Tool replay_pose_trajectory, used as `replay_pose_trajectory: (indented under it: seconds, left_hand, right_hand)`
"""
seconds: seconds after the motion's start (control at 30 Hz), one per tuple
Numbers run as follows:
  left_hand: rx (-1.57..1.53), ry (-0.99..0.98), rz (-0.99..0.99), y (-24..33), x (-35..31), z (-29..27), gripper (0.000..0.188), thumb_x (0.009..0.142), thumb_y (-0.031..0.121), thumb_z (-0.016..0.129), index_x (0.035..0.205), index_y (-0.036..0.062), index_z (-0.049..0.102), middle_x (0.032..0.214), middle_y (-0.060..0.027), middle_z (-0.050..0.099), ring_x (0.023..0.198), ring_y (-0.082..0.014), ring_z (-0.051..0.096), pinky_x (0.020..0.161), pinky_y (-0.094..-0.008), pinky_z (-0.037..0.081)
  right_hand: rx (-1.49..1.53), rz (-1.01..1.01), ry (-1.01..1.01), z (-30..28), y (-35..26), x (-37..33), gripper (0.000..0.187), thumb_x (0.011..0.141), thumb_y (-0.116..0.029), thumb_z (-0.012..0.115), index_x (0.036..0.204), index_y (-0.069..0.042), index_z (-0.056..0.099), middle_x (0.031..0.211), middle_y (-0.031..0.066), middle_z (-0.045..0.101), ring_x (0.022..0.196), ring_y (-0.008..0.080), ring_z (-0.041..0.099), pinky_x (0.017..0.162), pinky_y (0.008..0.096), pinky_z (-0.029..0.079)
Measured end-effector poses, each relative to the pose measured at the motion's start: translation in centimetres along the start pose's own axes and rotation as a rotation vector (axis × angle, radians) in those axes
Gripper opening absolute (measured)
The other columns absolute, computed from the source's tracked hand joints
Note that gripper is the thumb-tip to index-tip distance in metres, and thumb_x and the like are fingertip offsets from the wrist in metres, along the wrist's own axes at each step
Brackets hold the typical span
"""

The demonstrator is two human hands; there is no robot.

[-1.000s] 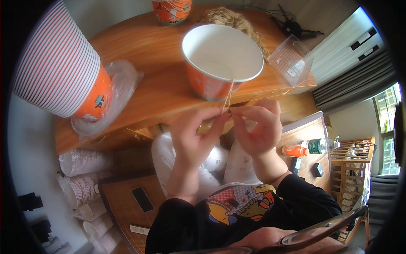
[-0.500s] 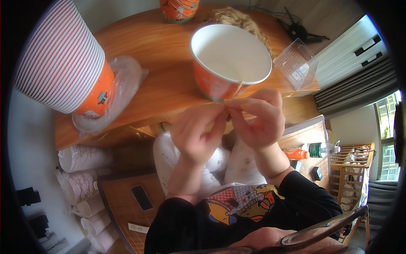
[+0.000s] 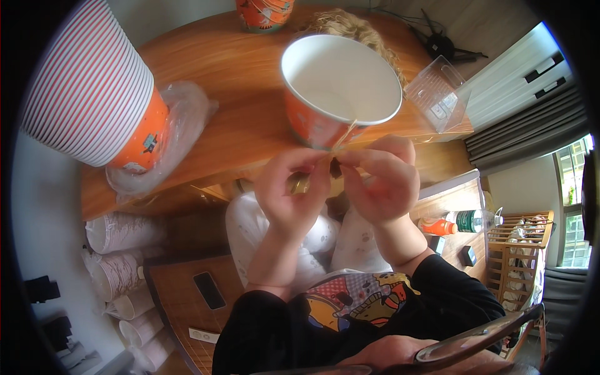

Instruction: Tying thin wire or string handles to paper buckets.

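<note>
An orange paper bucket [image 3: 312, 122] with a white inside stands upright at the table's front edge, just beyond my hands. From its near rim a thin tan cord [image 3: 345, 135] runs down to my fingertips. My left hand [image 3: 290, 190] is closed, pinching the cord between thumb and index finger. Close beside it, my right hand [image 3: 384, 181] pinches the cord too, its other fingers curled. The fingertips of both hands nearly meet, so the cord's ends are mostly hidden.
A tall stack of paper buckets [image 3: 94, 87] rises at the left beside a clear plastic bag [image 3: 187, 119]. At the back are another orange bucket [image 3: 265, 14] and a heap of tan cords [image 3: 353, 28]. A clear plastic box [image 3: 437, 97] stands right. A phone [image 3: 209, 290] lies lower left.
My fingertips have drawn slightly apart and down from the rim. More of the cord shows between rim and fingers, looking doubled. The bucket has hardly moved.
</note>
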State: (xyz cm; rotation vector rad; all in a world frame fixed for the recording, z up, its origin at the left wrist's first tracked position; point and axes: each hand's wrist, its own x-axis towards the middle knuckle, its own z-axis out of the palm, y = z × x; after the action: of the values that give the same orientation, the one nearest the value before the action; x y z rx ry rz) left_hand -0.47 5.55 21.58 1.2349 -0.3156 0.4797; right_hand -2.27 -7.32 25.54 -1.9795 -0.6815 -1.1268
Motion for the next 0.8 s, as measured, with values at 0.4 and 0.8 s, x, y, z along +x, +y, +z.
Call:
replay_pose_trajectory:
  seconds: [0.4, 0.8]
  left_hand:
    - [0.053, -0.006, 0.086, 0.1, 0.0, 0.0, 0.012, 0.076, -0.001, 0.071, 0.087, -0.0004, 0.066, 0.078, -0.0080, 0.067, 0.066, -0.0132, 0.063, 0.061, -0.0230, 0.050]
    - [0.314, -0.096, 0.266, 1.3, 0.7, -0.5, 0.018, 0.070, 0.000, 0.072, 0.087, 0.0012, 0.067, 0.077, -0.0097, 0.067, 0.066, -0.0223, 0.065, 0.061, -0.0281, 0.050]
  right_hand:
    - [-0.173, -0.035, -0.015, 0.3, 0.4, 0.3, 0.040, 0.061, 0.002, 0.077, 0.095, -0.010, 0.060, 0.089, -0.0022, 0.071, 0.082, 0.0163, 0.054, 0.073, 0.0275, 0.042]
    - [-0.177, 0.125, -0.051, -0.1, -0.3, 0.4, 0.033, 0.060, -0.002, 0.077, 0.090, -0.014, 0.070, 0.083, -0.0047, 0.063, 0.076, 0.0144, 0.052, 0.072, 0.0279, 0.038]
